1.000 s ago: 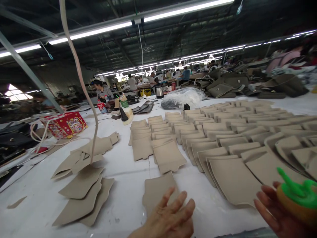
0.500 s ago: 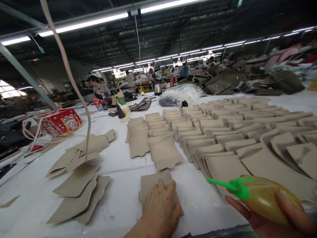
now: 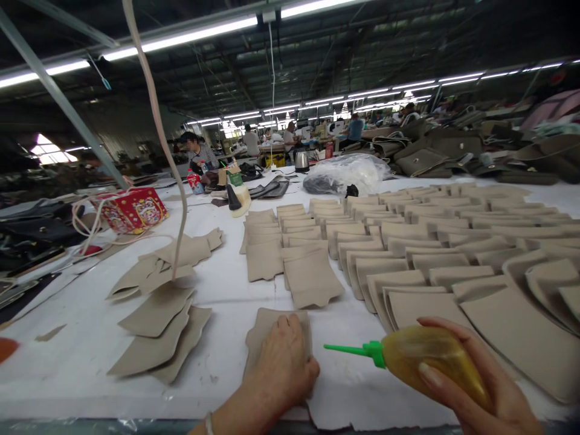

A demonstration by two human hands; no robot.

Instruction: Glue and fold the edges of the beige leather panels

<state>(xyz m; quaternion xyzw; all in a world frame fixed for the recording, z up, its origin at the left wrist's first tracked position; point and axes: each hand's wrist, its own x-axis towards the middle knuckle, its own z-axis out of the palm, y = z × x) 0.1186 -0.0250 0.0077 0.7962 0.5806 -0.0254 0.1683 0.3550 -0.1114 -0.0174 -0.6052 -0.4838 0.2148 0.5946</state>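
Observation:
My left hand (image 3: 284, 356) rests on a beige leather piece (image 3: 261, 323) near the table's front edge. Its fingers are curled together at the right side of that piece, and the palm hides its lower part. Wrapped in my right hand (image 3: 471, 374) is a squeeze bottle (image 3: 430, 359) of amber liquid, lying nearly level. Its thin green nozzle (image 3: 348, 349) points left toward my left hand, with a gap between them. Just beyond my left hand lies a stack of similar beige pieces (image 3: 312, 275). A fanned pile of beige pieces (image 3: 156, 344) sits to the left.
Overlapping rows of beige pieces (image 3: 430, 266) cover the table's right side. A hanging cable (image 3: 156, 115) comes down over the left pile. Farther back are a red patterned box (image 3: 131, 211), a clear plastic bag (image 3: 348, 172) and a kettle (image 3: 301, 161). Several people work in the background.
The squeeze bottle has moved left, closer to my left hand, and its nozzle is more level. My left hand's fingers have drawn together on the piece. The camera view has turned slightly left.

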